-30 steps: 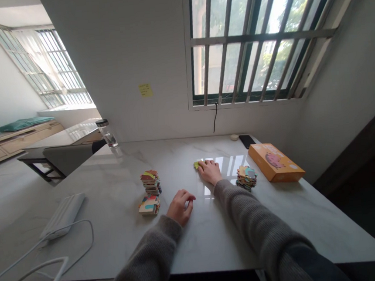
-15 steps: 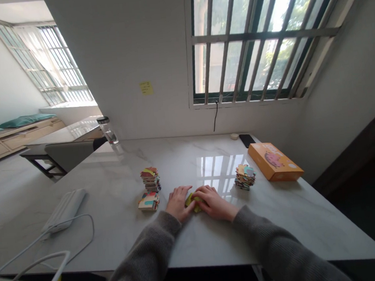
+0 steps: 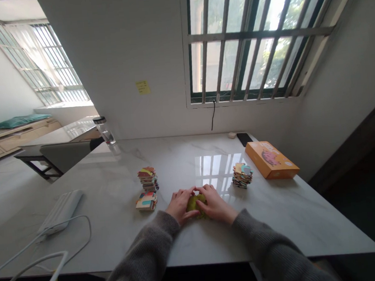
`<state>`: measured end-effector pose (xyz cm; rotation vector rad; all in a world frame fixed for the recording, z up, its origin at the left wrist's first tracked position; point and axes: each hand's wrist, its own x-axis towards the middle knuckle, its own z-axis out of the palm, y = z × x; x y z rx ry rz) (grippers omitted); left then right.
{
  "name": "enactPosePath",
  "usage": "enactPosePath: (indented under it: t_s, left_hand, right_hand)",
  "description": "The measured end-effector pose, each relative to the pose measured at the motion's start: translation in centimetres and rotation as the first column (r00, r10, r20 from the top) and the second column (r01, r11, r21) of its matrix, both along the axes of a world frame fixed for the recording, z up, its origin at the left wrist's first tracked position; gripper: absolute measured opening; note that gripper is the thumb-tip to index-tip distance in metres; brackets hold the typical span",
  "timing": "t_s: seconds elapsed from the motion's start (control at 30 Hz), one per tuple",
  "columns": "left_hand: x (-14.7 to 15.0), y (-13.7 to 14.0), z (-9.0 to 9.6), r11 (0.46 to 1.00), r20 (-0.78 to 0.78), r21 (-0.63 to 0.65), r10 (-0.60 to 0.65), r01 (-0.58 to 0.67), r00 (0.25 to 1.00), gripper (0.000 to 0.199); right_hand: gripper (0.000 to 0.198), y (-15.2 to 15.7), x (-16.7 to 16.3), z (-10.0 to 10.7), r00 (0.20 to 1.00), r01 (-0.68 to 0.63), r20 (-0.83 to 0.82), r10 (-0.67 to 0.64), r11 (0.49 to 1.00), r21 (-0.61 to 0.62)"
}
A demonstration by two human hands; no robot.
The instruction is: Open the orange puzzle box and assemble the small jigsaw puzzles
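Between my two hands, close to the front of the table, lie yellow-green puzzle pieces (image 3: 193, 203), partly covered by my fingers. My left hand (image 3: 181, 205) curls round them from the left, thumb laid along their near side. From the right my right hand (image 3: 215, 203) closes on them, its thumb resting on top. The fingertips of both hands meet at the far side. Left of my hands stand two stacks of puzzle pieces, a taller stack (image 3: 148, 179) behind a lower stack (image 3: 146, 201). Another stack of puzzle pieces (image 3: 242, 175) stands to the right.
An orange box (image 3: 271, 159) lies at the right, with a black phone (image 3: 244, 139) behind it. A white power strip (image 3: 61, 213) with cables lies at the left. A clear bottle (image 3: 105, 131) stands at the back left of the white marbled table (image 3: 169, 155).
More of the yellow-green pieces shows between my hands now. My fingertips have come together at the far side, and my thumbs have moved apart. The view has shifted slightly.
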<state>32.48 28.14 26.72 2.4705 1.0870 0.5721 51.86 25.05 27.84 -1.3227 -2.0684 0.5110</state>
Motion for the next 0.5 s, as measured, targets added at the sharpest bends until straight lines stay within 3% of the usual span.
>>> enactPosePath:
  t_s: [0.13,0.27,0.33,0.4,0.5]
  left_hand:
    - [0.1,-0.1,0.1,0.999,0.057,-0.046,0.012,-0.010,0.998,0.094]
    - [0.3,-0.2,0.2,0.993,0.113,-0.115,0.031,-0.018,0.993,0.093]
    - [0.5,-0.3,0.2,0.990,0.135,-0.141,0.018,0.001,0.991,0.075]
    - [0.7,-0.3,0.2,0.991,0.128,-0.135,0.032,-0.014,0.991,0.044]
    - [1.0,-0.2,0.1,0.992,0.113,-0.068,0.114,-0.107,0.987,0.020]
  right_hand:
    - [0.047,0.4,0.1,-0.4,0.954,-0.053,-0.299,0.018,0.993,-0.108]
    - [0.048,0.4,0.0,-0.3,0.843,-0.175,-0.537,0.034,0.961,-0.213]
    - [0.047,0.3,-0.2,0.1,0.780,-0.225,-0.624,0.053,0.953,-0.201]
    - [0.043,0.2,-0.3,0.5,0.747,-0.212,-0.664,0.040,0.961,-0.180]
    - [0.033,0.1,-0.3,1.0,0.775,-0.121,-0.631,-0.024,0.975,-0.185]
